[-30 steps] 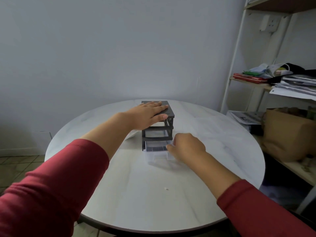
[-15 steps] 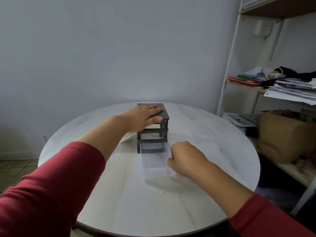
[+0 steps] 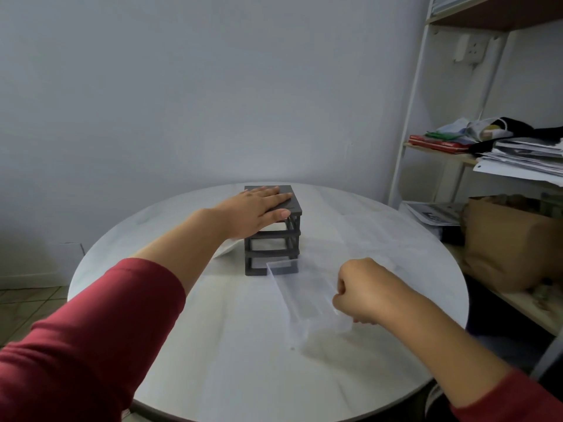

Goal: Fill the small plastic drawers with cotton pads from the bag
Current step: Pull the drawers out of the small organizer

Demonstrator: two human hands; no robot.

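A small dark grey drawer frame (image 3: 272, 242) stands near the far side of the round white table (image 3: 213, 345). My left hand (image 3: 256, 208) lies flat on its top, fingers straight. A clear plastic drawer (image 3: 304, 296) is out of the frame, on the table in front of it, angled toward the right. My right hand (image 3: 364, 290) grips the drawer's near right end with curled fingers. The frame's slots look empty. A white sheet-like thing (image 3: 225, 248), perhaps the bag, shows behind my left forearm, mostly hidden.
A white metal shelf unit (image 3: 408, 147) stands to the right with stacked papers (image 3: 524, 159), red books and cloth on it. A brown paper bag (image 3: 511, 239) sits lower on the shelf. The wall is close behind the table.
My right hand has pulled the clear bottom drawer out of the frame, toward me and to the right. My left hand has stayed flat on the frame's top.
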